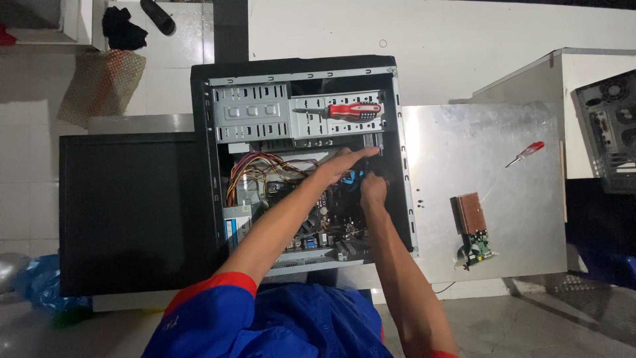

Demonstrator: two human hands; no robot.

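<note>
My left hand [338, 166] reaches flat, fingers stretched, holding nothing, to the drive cage in the open computer case [301, 162]. My right hand [373, 189] is curled beside it; its grip I cannot tell. I should move slowly, avoiding the cables [255, 169].

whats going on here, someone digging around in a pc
A person leans over an open computer case lying on its side, both hands inside. The left hand reaches toward the drive bay edge; the right hand sits just below it, over the motherboard. A red-handled screwdriver rests on the drive cage. A removed circuit card lies on the metal panel beside it.
</note>
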